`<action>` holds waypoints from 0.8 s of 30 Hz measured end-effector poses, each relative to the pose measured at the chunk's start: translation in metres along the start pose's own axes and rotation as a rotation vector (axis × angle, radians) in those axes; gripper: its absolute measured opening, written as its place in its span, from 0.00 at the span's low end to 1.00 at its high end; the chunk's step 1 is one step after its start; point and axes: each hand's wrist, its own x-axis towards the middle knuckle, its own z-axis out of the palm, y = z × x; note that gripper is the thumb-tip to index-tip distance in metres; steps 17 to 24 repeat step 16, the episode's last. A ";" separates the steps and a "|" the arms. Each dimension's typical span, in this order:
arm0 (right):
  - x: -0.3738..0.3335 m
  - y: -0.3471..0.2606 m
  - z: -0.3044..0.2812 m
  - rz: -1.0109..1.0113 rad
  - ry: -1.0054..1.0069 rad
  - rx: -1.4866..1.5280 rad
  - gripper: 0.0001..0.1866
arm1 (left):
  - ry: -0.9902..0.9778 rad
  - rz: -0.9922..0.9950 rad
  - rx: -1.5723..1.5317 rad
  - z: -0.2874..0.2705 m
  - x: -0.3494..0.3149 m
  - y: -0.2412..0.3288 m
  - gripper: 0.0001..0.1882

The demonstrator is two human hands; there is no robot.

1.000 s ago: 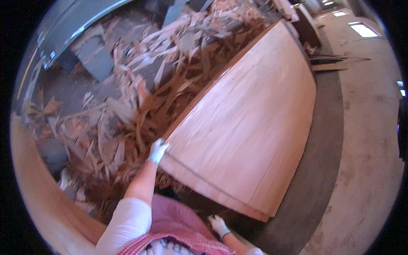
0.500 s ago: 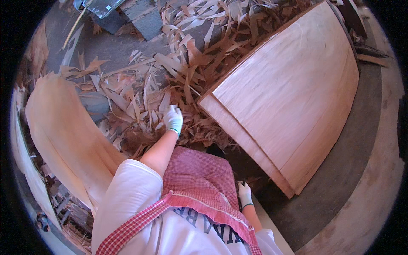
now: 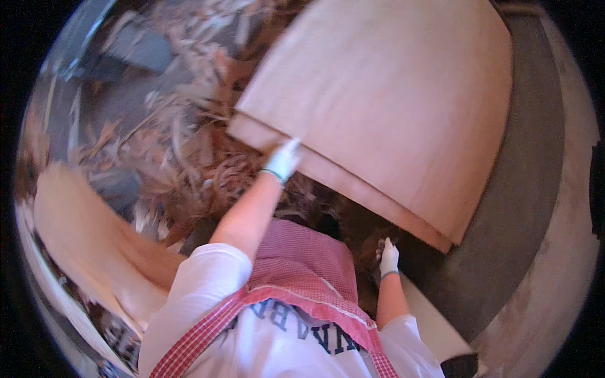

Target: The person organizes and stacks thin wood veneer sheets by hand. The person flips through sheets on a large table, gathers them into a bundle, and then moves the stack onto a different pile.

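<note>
Head view, looking down at a stack of thin wood veneer sheets (image 3: 391,107) lying on a dark grey floor mat (image 3: 523,189). The left hand (image 3: 283,159), in a white glove, rests on the near left edge of the top sheet; the view is blurred, so whether its fingers pinch the edge or only press on it cannot be told. Half a second earlier this hand was down among the veneer scraps (image 3: 189,151) just left of the stack; it now reaches up to the sheet edge. The right hand (image 3: 389,257), also gloved, hangs near the stack's lower corner, fingers loosely spread, holding nothing, much as before. A loose curved veneer sheet (image 3: 94,233) lies at the left, beside the person's red checked apron (image 3: 302,264).
</note>
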 end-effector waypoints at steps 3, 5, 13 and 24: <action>0.064 -0.006 -0.044 0.018 0.127 0.295 0.16 | -0.146 -0.616 -0.944 -0.001 0.038 -0.009 0.21; 0.121 -0.006 -0.084 0.088 0.217 0.407 0.13 | 0.146 -0.620 -0.709 0.017 0.040 0.002 0.13; 0.330 -0.011 -0.200 0.210 0.579 0.826 0.20 | 0.390 -0.483 -0.479 0.067 0.079 -0.026 0.13; 0.384 -0.015 -0.214 0.136 0.318 1.045 0.28 | 0.589 -0.446 -0.409 0.060 0.077 -0.026 0.14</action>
